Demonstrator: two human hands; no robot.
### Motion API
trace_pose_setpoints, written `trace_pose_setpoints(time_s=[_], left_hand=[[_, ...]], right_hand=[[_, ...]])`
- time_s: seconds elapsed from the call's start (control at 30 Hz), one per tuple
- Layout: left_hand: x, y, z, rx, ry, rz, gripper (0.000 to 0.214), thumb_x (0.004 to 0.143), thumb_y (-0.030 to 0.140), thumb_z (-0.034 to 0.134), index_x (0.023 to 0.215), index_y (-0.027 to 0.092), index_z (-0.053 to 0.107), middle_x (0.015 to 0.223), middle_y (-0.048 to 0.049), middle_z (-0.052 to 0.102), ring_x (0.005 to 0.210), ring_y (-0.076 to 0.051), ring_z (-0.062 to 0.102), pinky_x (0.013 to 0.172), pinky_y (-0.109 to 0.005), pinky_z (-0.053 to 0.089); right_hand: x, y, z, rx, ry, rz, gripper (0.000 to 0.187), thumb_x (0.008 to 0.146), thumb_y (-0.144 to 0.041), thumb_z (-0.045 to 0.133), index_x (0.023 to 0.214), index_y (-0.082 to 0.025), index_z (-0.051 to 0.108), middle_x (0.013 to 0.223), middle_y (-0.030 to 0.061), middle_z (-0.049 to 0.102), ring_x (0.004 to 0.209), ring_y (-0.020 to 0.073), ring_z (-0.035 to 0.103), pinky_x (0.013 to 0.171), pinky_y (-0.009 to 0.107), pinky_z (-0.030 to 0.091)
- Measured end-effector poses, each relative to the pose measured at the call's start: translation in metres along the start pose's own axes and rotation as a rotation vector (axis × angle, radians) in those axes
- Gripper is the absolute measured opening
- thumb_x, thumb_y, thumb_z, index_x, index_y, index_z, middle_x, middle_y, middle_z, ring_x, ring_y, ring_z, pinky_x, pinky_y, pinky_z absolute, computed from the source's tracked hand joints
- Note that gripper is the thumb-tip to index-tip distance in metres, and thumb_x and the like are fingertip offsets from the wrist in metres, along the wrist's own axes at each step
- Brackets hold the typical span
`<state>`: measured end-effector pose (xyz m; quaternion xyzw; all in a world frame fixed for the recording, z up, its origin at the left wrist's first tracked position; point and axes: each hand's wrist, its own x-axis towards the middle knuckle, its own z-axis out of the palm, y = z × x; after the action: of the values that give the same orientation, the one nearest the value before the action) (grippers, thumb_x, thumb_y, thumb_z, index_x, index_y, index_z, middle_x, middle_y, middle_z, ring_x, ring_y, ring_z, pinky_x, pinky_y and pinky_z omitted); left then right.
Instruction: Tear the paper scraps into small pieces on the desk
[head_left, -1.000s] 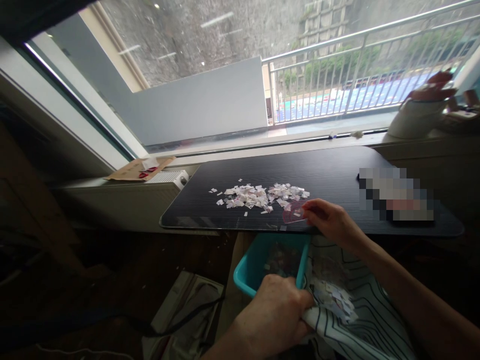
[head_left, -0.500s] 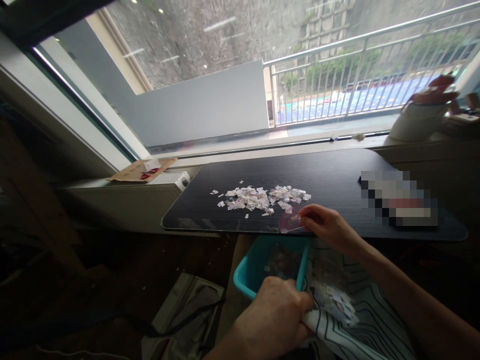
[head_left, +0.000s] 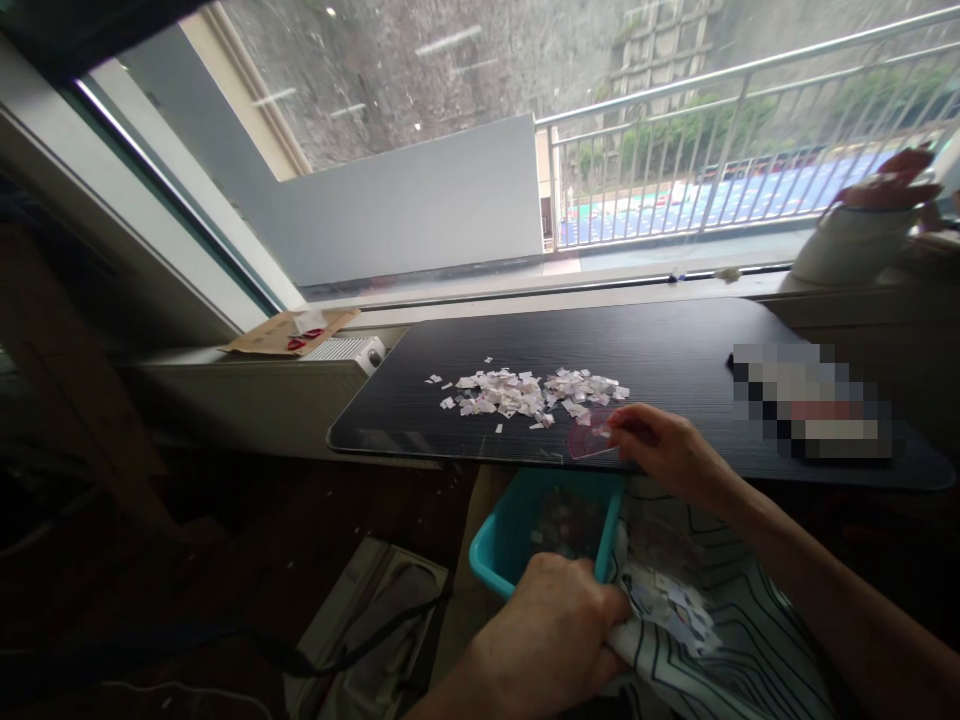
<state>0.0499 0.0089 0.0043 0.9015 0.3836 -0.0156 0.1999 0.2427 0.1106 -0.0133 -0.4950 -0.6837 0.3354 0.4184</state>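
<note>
My right hand [head_left: 664, 447] is closed on a see-through pink protractor [head_left: 586, 437], which it holds at the front edge of the dark table. Just beyond it lies a pile of small white paper scraps [head_left: 502, 393]. My left hand [head_left: 551, 620] is closed in the foreground on a striped cloth [head_left: 649, 655], over the near corner of a teal bin [head_left: 491, 545]. Whether its hidden fingers also grip the bin's rim I cannot tell. Dim small pieces lie inside the bin. More paper scraps [head_left: 679, 605] rest on the cloth, below my right forearm.
The dark table [head_left: 675, 340] stands against a window. A blurred-out object [head_left: 817, 405] lies on its right part. Left of it, a radiator [head_left: 337, 355] carries brown cardboard [head_left: 262, 335] and red-handled scissors [head_left: 304, 340]. A white pot [head_left: 844, 245] is on the sill.
The camera view has shifted slightly, so the table and pile appear a little further right. Both hands keep their holds, with little other movement.
</note>
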Motion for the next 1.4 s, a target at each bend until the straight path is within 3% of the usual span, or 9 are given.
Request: trace_pose_setpoints(time_s=[0.1,0.23,0.33,0.67,0.8,1.0,1.27,1.4], left_hand=[[0.0,-0.001,0.0,-0.012,-0.007,-0.012,0.013,0.073,0.032,0.063,0.078,0.021,0.064,0.076,-0.0023,0.064,0.067,-0.02,0.06,0.058,-0.025,0.04],[-0.004,-0.005,-0.003,-0.07,-0.006,-0.053,0.01,0.072,0.029,0.063,0.073,0.02,0.061,0.075,-0.0009,0.062,0.066,-0.018,0.058,0.057,-0.023,0.038],[-0.011,-0.011,-0.006,-0.126,-0.004,-0.118,0.006,0.072,0.023,0.061,0.069,0.019,0.058,0.074,0.0006,0.06,0.067,-0.015,0.056,0.056,-0.022,0.036],[-0.035,-0.028,-0.015,-0.195,0.013,-0.318,0.007,0.07,0.015,0.055,0.069,0.02,0.059,0.071,0.0009,0.056,0.068,-0.014,0.051,0.057,-0.022,0.033],[-0.035,-0.029,-0.014,-0.218,0.037,-0.332,0.01,0.068,0.014,0.054,0.07,0.021,0.061,0.07,0.0011,0.056,0.068,-0.014,0.051,0.057,-0.021,0.032],[-0.035,-0.029,-0.013,-0.224,0.031,-0.328,0.006,0.069,0.016,0.055,0.069,0.02,0.06,0.07,0.0017,0.055,0.068,-0.013,0.051,0.056,-0.02,0.032],[-0.034,-0.027,-0.013,-0.263,0.046,-0.314,0.008,0.068,0.015,0.054,0.069,0.02,0.059,0.071,0.002,0.055,0.067,-0.013,0.05,0.056,-0.021,0.031],[-0.033,-0.025,-0.012,-0.254,0.033,-0.31,0.007,0.068,0.014,0.053,0.068,0.019,0.058,0.07,0.0019,0.055,0.067,-0.013,0.051,0.055,-0.021,0.031]], right_hand=[[-0.001,0.0,-0.005,0.01,-0.009,-0.005,0.018,0.077,-0.034,0.056,0.086,-0.019,0.06,0.076,0.0031,0.067,0.064,0.0155,0.063,0.06,0.027,0.052],[0.002,0.009,-0.022,0.005,0.179,0.004,0.023,0.075,-0.035,0.059,0.089,-0.018,0.061,0.076,0.0042,0.068,0.061,0.0152,0.063,0.062,0.029,0.053],[0.004,0.02,-0.031,-0.014,0.231,0.026,0.025,0.074,-0.037,0.061,0.089,-0.018,0.061,0.077,0.0047,0.068,0.059,0.015,0.063,0.062,0.03,0.054],[-0.008,0.012,-0.034,-0.007,0.068,0.095,0.018,0.074,-0.035,0.06,0.085,-0.02,0.062,0.077,0.0032,0.068,0.062,0.016,0.063,0.059,0.028,0.053],[-0.01,0.013,-0.032,0.049,0.139,0.082,0.022,0.074,-0.036,0.061,0.088,-0.019,0.061,0.077,0.0036,0.068,0.063,0.016,0.064,0.061,0.028,0.053],[-0.013,0.009,-0.028,0.044,0.06,0.085,0.021,0.075,-0.037,0.061,0.087,-0.019,0.062,0.078,0.0039,0.069,0.063,0.0157,0.063,0.059,0.026,0.053],[-0.012,0.008,-0.029,0.018,0.077,0.066,0.021,0.075,-0.035,0.06,0.088,-0.018,0.062,0.078,0.0042,0.068,0.065,0.016,0.064,0.062,0.027,0.052],[0.007,0.014,-0.02,0.011,0.193,0.018,0.023,0.076,-0.036,0.059,0.091,-0.018,0.062,0.077,0.0037,0.068,0.063,0.0155,0.063,0.064,0.03,0.053]])
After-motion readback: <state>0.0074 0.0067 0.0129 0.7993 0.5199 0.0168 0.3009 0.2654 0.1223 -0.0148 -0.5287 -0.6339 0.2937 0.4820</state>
